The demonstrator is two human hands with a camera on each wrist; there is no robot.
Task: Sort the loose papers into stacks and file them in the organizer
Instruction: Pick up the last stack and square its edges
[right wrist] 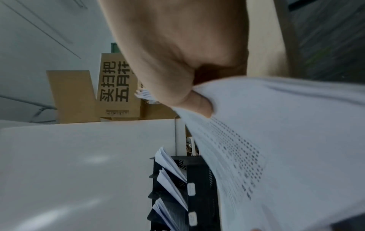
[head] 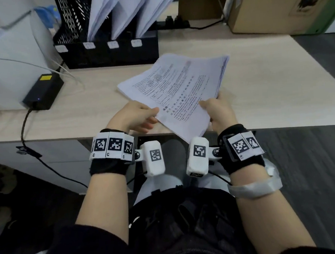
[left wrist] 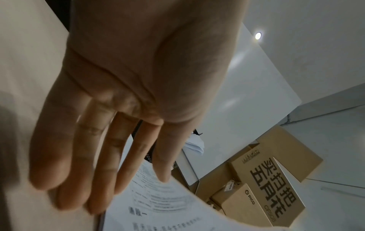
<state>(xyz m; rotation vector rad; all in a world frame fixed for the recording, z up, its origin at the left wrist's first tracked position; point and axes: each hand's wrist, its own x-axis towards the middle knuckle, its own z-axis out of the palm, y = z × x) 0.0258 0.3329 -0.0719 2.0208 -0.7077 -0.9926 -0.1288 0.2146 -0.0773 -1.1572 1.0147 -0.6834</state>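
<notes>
Head view: both hands, left hand [head: 136,116] and right hand [head: 218,112], pinching thin printed paper stack [head: 180,90].

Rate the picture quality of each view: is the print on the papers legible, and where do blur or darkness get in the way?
Head view: evenly lit, papers fairly sharp, large print legible, edges smeared and bent by the wide lens. Left wrist view: dim, left hand blurred, text soft, a ceiling light flares. Right wrist view: dim, right hand close and soft, print smeared to dots, organizer clearer.

Office: desk [head: 239,95], file organizer [head: 107,52], cardboard boxes [head: 277,8].
</notes>
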